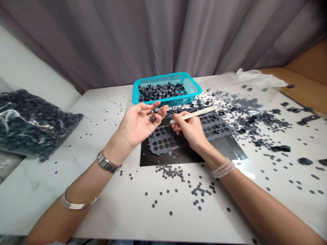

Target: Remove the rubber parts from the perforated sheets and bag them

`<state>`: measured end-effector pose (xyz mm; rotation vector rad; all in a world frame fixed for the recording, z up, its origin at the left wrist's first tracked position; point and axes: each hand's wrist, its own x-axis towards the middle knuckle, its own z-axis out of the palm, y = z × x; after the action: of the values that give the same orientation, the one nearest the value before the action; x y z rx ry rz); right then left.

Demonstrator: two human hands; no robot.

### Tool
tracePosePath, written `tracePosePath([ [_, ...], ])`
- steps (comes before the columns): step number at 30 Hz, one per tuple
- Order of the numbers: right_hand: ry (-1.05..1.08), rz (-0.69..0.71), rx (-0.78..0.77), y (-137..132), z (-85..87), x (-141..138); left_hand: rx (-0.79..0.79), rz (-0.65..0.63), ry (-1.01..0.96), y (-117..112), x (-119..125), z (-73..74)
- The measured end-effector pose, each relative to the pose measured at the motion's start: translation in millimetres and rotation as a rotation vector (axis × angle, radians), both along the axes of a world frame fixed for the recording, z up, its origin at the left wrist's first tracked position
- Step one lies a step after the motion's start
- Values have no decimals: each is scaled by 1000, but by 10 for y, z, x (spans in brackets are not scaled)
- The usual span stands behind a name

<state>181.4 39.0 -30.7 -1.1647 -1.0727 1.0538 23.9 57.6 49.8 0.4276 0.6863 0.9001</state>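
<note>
My left hand [139,124] is turned palm up, its fingers curled around a small black rubber piece [156,110] that shows between the fingertips. A slim white stick [201,111] is gripped in my right hand [190,131], pen-like, slanting up to the right. Both hands hover over a grey moulded sheet [163,142] with rows of round dark holes, and my right hand hides its middle. Several black rings sit on the sheet's right part. Beneath it lies a black flat mat [150,160].
A turquoise basket [167,102] of black rubber parts stands behind the sheet. To the left is a clear bag [33,122] full of similar parts. Small dark discs [171,172] and larger black pieces [281,148] lie scattered over the white table [102,190]. Clear plastic [260,80] lies at the back right.
</note>
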Motion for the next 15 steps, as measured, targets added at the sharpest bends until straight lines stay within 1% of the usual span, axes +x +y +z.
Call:
tracePosePath([
  [2, -111, 73, 16, -35, -1, -58, 37, -1, 54, 92, -72, -55],
  [3, -174, 103, 24, -51, -4, -88, 74, -17, 123, 144, -122, -85],
  [5, -298, 140, 43, -75, -12, -143, 208, -90, 366, 235, -233, -123],
  [6, -352, 150, 55, -82, -15, -166, 305, -152, 533, 264, -286, -122],
  [8, -442, 166, 81, -88, -16, -203, 540, -324, 907, 275, -364, -78],
  [10, -514, 176, 100, -87, -10, -229, 776, -491, 1246, 231, -391, -3],
  [11, -544, 177, 105, -86, -5, -238, 880, -545, 1384, 197, -386, 29],
  [13, -584, 170, 113, -86, 5, -250, 1050, -599, 1578, 128, -355, 52],
  [15, -600, 164, 120, -90, 13, -256, 1174, -608, 1675, 77, -316, 11],
])
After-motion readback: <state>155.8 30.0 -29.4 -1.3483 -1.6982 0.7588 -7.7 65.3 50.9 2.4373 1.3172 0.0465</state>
